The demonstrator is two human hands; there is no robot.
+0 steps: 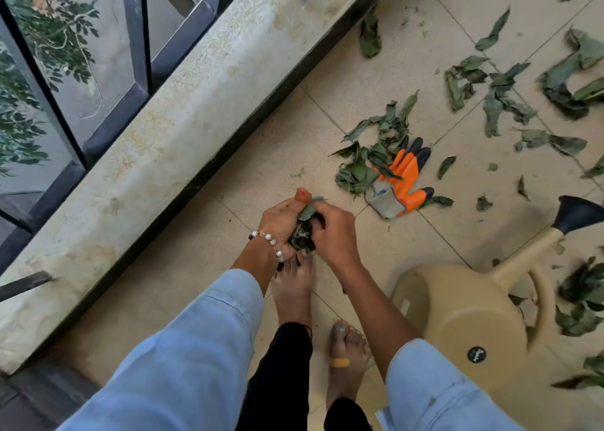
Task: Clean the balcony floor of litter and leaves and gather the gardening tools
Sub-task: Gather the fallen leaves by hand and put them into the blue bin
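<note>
Balcony clean-up, early stage by the look of it.
- Left hand (281,221) and right hand (333,231): together, both clenched around one wad of leaves (304,231).
- Gardening glove (403,182): on the floor (261,156) just right of the hands, leaves across it, ungathered.
- Watering can (470,313): tipped over, further right.
- Loose leaves (500,100): scattered beyond the glove, most remaining.

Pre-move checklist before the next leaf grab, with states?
1. Left hand holds the bunch of wilted green leaves: ok.
2. Right hand free for picking: not ok, it grips the same bunch.
3. Orange-and-grey gardening glove gathered: not ok, on the beige floor tiles under leaves.
4. Beige plastic watering can upright: not ok, tipped on its side.
5. Bin for the leaves: cannot tell, none in view.
</note>
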